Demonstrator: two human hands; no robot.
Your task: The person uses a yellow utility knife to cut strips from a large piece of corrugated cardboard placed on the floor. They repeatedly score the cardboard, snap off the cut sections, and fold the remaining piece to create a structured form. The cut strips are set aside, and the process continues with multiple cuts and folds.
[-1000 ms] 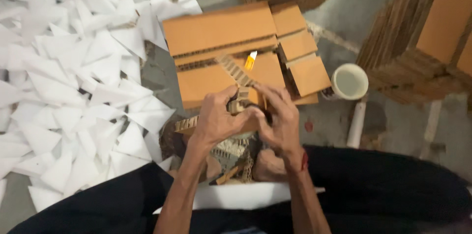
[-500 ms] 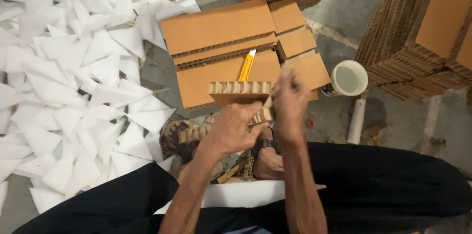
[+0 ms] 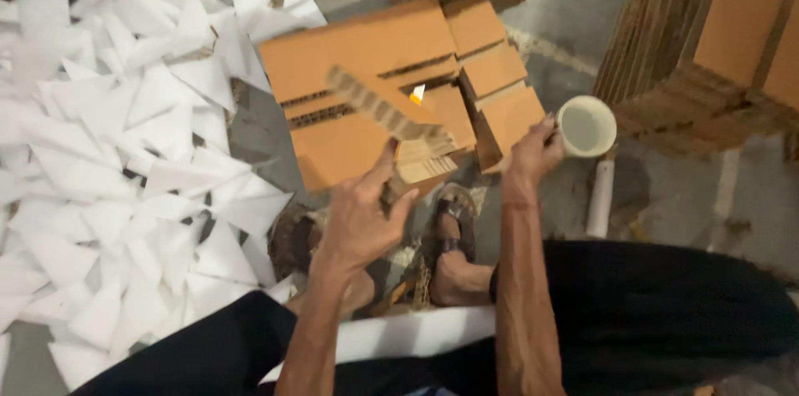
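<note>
At the centre of the frame the left hand (image 3: 359, 217) grips a folded cardboard strip (image 3: 391, 113) angled toward the upper left. The right hand (image 3: 533, 150), apart from it, reaches open-fingered beside a white cup (image 3: 587, 126) at right.

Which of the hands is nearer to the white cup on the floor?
Right. The right hand is just beside the white cup, fingertips at its rim. The left hand is farther off, holding a corrugated cardboard strip.
</note>
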